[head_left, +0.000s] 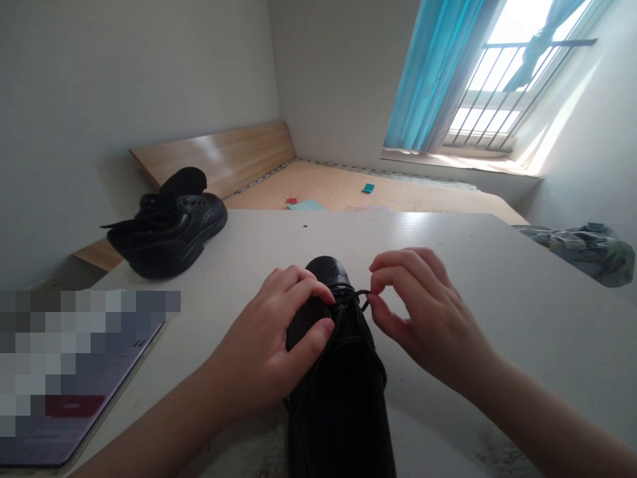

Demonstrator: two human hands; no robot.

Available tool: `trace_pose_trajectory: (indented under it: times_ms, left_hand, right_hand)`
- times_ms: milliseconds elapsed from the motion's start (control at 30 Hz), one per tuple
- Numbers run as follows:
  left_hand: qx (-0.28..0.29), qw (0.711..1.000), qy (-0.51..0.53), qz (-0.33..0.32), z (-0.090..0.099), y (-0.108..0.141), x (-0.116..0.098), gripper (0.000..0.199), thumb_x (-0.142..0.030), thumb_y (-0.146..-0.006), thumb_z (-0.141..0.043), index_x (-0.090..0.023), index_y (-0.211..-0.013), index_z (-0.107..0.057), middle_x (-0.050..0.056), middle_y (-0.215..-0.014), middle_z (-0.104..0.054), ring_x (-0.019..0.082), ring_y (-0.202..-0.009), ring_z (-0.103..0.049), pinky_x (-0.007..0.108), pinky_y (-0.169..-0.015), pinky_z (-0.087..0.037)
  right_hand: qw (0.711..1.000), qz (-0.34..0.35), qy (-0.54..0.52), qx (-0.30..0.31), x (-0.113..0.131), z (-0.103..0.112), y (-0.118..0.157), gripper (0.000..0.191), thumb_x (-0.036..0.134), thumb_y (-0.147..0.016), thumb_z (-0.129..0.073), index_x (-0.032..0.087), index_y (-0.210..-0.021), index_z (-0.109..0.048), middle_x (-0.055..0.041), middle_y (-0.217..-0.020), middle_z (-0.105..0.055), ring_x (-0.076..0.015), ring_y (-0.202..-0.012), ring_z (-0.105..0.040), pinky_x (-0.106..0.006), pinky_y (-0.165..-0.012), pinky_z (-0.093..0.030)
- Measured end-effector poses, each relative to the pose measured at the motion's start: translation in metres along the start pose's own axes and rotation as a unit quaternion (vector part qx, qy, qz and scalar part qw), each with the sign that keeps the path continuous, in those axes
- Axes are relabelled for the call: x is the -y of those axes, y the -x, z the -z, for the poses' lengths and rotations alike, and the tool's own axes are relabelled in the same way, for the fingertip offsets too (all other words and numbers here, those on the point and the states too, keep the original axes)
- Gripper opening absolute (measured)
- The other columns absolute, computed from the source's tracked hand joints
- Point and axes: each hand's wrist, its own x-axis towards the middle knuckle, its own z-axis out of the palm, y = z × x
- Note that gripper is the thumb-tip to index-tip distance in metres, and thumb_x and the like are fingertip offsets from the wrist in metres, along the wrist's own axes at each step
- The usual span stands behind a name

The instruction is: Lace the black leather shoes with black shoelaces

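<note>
A black leather lace-up shoe [343,342] lies on the white table in front of me, its toe pointing away and its dark opening toward me. My left hand [293,325] curls over the left side of the shoe. Its index fingertip touches the lacing, and the thumb rests just below with a small gap between them. To the right of the lacing, my right hand [415,299] pinches a black shoelace [362,293] between thumb and index finger. A small loop of lace stands out from the shoe there. Part of the toe is hidden behind my left fingers.
Another black shoe [174,229], with its tongue raised, sits at the table's far left. A flat device with a partly blurred screen [114,372] lies at the near left. Beyond the white table [497,318] is a bed [338,179]; crumpled fabric [587,252] lies at right.
</note>
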Motion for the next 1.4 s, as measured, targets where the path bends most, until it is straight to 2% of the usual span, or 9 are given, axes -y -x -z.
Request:
trace_pose_trajectory:
  times_ms: [100, 233, 367, 567, 667, 900, 1200, 1267, 1400]
  left_hand:
    - [0.007, 1.0, 0.001, 0.006, 0.0, -0.001, 0.0, 0.016, -0.029, -0.091, -0.049, -0.023, -0.103, -0.057, 0.004, -0.11, -0.055, 0.023, -0.106, -0.049, 0.038, -0.091, -0.042]
    - [0.01, 1.0, 0.002, 0.015, -0.001, -0.002, -0.001, 0.015, -0.028, -0.09, -0.05, -0.022, -0.102, -0.057, 0.004, -0.109, -0.056, 0.023, -0.106, -0.05, 0.038, -0.091, -0.042]
    - [0.007, 1.0, -0.006, 0.012, 0.0, -0.002, -0.002, 0.014, -0.027, -0.089, -0.051, -0.022, -0.101, -0.057, 0.005, -0.108, -0.056, 0.023, -0.106, -0.05, 0.038, -0.093, -0.041]
    - [0.012, 1.0, 0.001, 0.022, 0.001, -0.002, -0.002, 0.011, -0.026, -0.087, -0.053, -0.022, -0.097, -0.056, 0.004, -0.107, -0.058, 0.023, -0.104, -0.051, 0.038, -0.092, -0.042]
    - [0.001, 1.0, 0.006, 0.025, 0.001, -0.002, -0.002, 0.011, -0.025, -0.086, -0.054, -0.022, -0.095, -0.057, 0.004, -0.106, -0.059, 0.022, -0.103, -0.052, 0.038, -0.091, -0.043]
    - [0.006, 1.0, 0.011, 0.029, 0.002, -0.002, -0.002, 0.011, -0.025, -0.085, -0.054, -0.021, -0.095, -0.057, 0.004, -0.105, -0.058, 0.022, -0.102, -0.052, 0.037, -0.09, -0.044]
    - [0.013, 0.998, 0.067, 0.015, -0.001, -0.001, -0.004, 0.018, -0.02, -0.083, -0.055, -0.024, -0.1, -0.059, 0.004, -0.111, -0.057, 0.023, -0.111, -0.05, 0.039, -0.099, -0.041]
    - [0.001, 0.997, 0.079, 0.021, 0.0, -0.002, -0.004, 0.006, -0.019, -0.082, -0.056, -0.023, -0.087, -0.055, 0.004, -0.106, -0.057, 0.022, -0.107, -0.052, 0.037, -0.096, -0.042]
    - [-0.019, 0.99, 0.134, 0.044, 0.001, -0.004, -0.003, 0.013, -0.025, -0.089, -0.053, -0.022, -0.076, -0.051, 0.003, -0.1, -0.057, 0.019, -0.099, -0.055, 0.035, -0.094, -0.043]
  right_hand:
    - [0.968, -0.146, -0.203, 0.032, 0.003, -0.003, 0.0, 0.007, 0.017, -0.093, -0.051, 0.02, -0.087, -0.052, -0.0034, -0.095, -0.061, -0.0147, -0.088, -0.052, -0.028, -0.077, -0.043]
    - [0.802, -0.355, -0.477, 0.055, 0.008, -0.01, 0.0, 0.017, 0.035, -0.09, -0.059, 0.019, -0.084, -0.057, -0.0002, -0.08, -0.057, -0.0118, -0.076, -0.049, -0.025, -0.071, -0.042]
    - [0.699, -0.399, -0.591, 0.052, 0.011, -0.008, -0.002, 0.022, 0.037, -0.086, -0.068, 0.02, -0.083, -0.054, 0.0043, -0.065, -0.047, -0.0096, -0.065, -0.042, -0.022, -0.064, -0.037]
    - [0.631, -0.407, -0.657, 0.059, -0.003, 0.019, -0.009, 0.022, 0.037, -0.079, -0.066, 0.025, -0.091, -0.051, 0.0101, -0.052, -0.028, -0.0089, -0.044, -0.026, -0.028, -0.053, -0.04]
    - [0.654, -0.418, -0.629, 0.049, -0.016, 0.034, -0.014, 0.017, 0.036, -0.079, -0.064, 0.026, -0.086, -0.053, 0.0077, -0.057, -0.031, -0.007, -0.042, -0.016, -0.024, -0.039, -0.024]
    - [0.816, -0.389, -0.413, -0.112, -0.037, 0.05, -0.017, 0.011, 0.024, -0.078, -0.072, 0.024, -0.081, -0.062, 0.004, -0.06, -0.037, -0.0077, -0.049, -0.027, -0.023, -0.042, -0.021]
    - [0.698, -0.231, -0.638, 0.229, 0.019, 0.055, -0.004, 0.006, 0.031, -0.092, -0.063, 0.029, -0.086, -0.064, -0.0012, -0.072, -0.064, -0.0176, -0.071, -0.063, -0.029, -0.061, -0.049]
    - [0.75, -0.21, -0.568, 0.267, 0.024, 0.05, -0.003, 0.013, 0.03, -0.095, -0.058, 0.026, -0.086, -0.067, -0.0037, -0.08, -0.069, -0.0185, -0.079, -0.065, -0.031, -0.069, -0.051]
    - [0.879, -0.285, -0.36, 0.127, 0.009, 0.022, -0.002, 0.011, 0.031, -0.092, -0.058, 0.025, -0.093, -0.067, 0.0005, -0.071, -0.061, -0.0136, -0.067, -0.057, -0.027, -0.06, -0.047]
